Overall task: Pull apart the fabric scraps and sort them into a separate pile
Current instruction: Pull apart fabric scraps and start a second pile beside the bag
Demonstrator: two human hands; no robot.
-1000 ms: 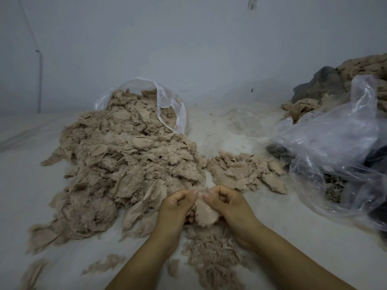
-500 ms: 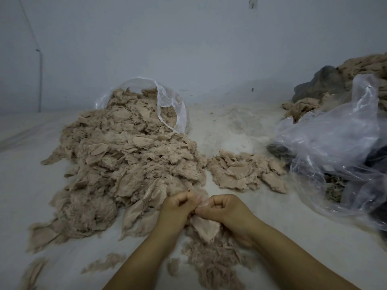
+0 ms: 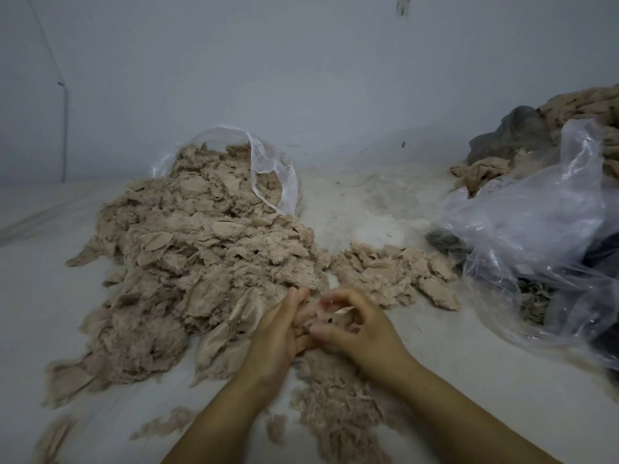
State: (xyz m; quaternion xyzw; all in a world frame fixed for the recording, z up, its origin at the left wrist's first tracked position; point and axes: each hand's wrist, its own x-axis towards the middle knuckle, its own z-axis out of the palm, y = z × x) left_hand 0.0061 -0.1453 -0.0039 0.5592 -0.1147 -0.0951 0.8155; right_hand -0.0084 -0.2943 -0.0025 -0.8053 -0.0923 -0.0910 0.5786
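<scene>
Left hand (image 3: 279,333) fingers nearly straight; right hand (image 3: 355,329) fingers curled, pinching blurred fabric scrap (image 3: 330,313).

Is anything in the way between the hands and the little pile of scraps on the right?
Nothing visible is. The left hand and right hand meet just in front of the big heap. The small sorted pile lies just beyond the right hand, with only bare white surface between them.

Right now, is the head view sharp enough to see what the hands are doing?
Head view: dim, flat light; right hand fingers motion-blurred, left hand clearer; glare on the plastic bag; wide-angle bending at the edges.
</scene>
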